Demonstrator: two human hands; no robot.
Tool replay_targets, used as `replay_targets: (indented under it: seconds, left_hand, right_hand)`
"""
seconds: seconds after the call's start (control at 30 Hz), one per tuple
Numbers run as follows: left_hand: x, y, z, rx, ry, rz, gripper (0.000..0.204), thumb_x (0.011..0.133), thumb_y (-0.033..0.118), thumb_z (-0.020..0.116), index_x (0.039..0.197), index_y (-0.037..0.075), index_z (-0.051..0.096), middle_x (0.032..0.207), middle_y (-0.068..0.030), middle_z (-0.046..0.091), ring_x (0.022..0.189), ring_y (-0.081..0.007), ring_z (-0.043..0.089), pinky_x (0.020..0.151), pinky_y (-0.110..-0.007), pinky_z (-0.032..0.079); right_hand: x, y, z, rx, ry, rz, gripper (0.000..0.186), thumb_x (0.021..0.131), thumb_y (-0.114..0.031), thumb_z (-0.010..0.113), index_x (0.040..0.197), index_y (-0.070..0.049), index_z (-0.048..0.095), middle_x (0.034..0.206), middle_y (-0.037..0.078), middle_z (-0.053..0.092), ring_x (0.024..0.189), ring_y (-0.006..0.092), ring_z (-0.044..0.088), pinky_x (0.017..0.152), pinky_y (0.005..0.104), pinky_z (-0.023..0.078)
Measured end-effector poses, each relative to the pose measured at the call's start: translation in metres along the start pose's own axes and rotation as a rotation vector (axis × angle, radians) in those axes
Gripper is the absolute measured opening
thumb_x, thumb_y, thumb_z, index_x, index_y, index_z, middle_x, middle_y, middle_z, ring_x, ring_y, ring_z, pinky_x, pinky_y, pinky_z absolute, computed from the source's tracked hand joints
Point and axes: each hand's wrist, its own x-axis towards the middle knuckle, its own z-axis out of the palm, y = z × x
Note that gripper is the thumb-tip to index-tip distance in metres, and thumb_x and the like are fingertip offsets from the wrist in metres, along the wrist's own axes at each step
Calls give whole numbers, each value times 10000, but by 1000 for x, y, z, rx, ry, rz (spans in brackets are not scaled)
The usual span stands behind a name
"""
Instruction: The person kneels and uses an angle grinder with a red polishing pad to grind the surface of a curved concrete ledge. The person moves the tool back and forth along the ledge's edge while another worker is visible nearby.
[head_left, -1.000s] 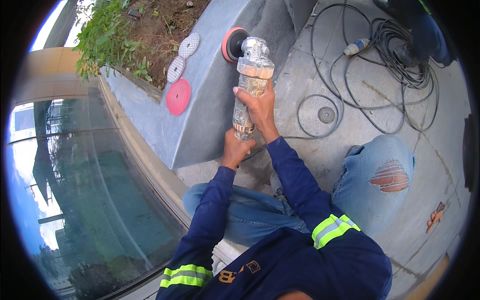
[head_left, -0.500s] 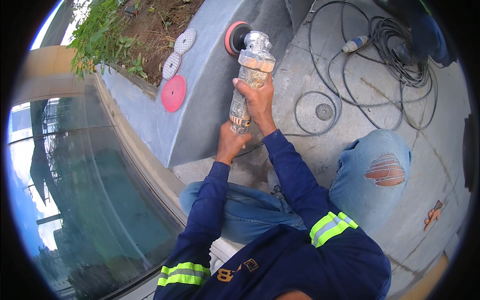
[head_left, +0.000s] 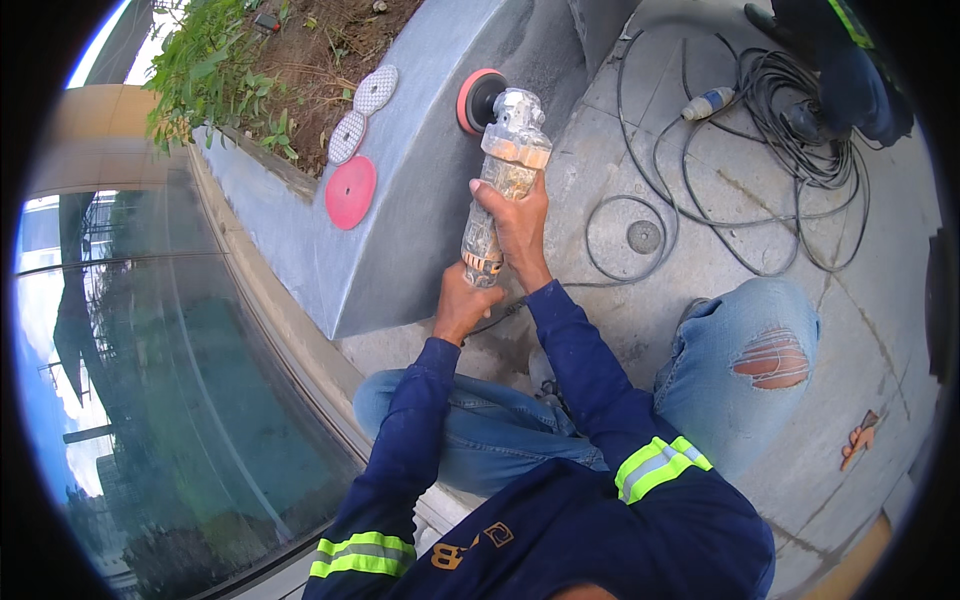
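Note:
Both my hands grip a dusty angle grinder (head_left: 510, 150). Its red-edged round pad (head_left: 480, 101) is set against the side face of a grey stone planter wall (head_left: 420, 200). My left hand (head_left: 465, 303) is wrapped round the rear end of the body, near the orange vents. Farther up, my right hand (head_left: 517, 222) closes on the middle of the body with the thumb on top. On the wall's top lie a pink disc (head_left: 351, 192) and two pale honeycomb-patterned polishing pads (head_left: 347, 137).
Coiled black cable (head_left: 800, 130) with a blue-and-white plug (head_left: 708, 103) lies on the paving at right, near another person's dark-clad leg (head_left: 850, 80). A small grey disc (head_left: 644, 236) and an orange-handled tool (head_left: 859, 440) rest on the floor. Reflective glass (head_left: 200, 400) borders the left.
The grinder and both hands sit slightly lower in the view, along with the wall, as the view shifts a little. At upper right, the other person's leg shows more. My grip is the same.

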Motion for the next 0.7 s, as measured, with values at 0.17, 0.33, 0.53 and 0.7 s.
replay_targets:
  seconds: [0.17, 0.33, 0.53, 0.7]
  left_hand:
    - [-6, 0, -5, -2, 31, 0, 338, 732, 34, 813, 1033, -49, 684, 824, -65, 699, 592, -150, 635, 527, -329, 502]
    - [21, 33, 5, 24, 34, 50, 340, 728, 36, 800, 1039, -51, 696, 833, -78, 720, 608, -174, 667, 533, -336, 513]
    - [65, 63, 19, 79, 69, 134, 338, 707, 107, 798, 999, -45, 724, 840, -153, 759, 717, -273, 742, 687, -424, 583]
    - [85, 110, 33, 209, 102, 106, 387, 698, 169, 790, 1041, -8, 767, 932, -203, 798, 837, -370, 783, 801, -466, 598]
  right_hand:
    - [-5, -2, 9, -15, -31, -42, 624, 864, -149, 886, 1377, -12, 558, 1143, 92, 684, 958, 169, 696, 834, 331, 595]
    - [37, -14, 3, -2, -25, -24, 578, 882, -146, 856, 1357, -14, 553, 1093, 90, 673, 868, 184, 720, 757, 346, 620]
    - [88, -34, 1, 68, -73, -35, 533, 887, -147, 831, 1316, -16, 542, 1039, 118, 665, 721, 249, 739, 633, 402, 655]
    - [126, -60, -2, 93, -67, 20, 527, 871, -178, 841, 1275, -6, 549, 952, 135, 655, 704, 276, 745, 600, 434, 660]
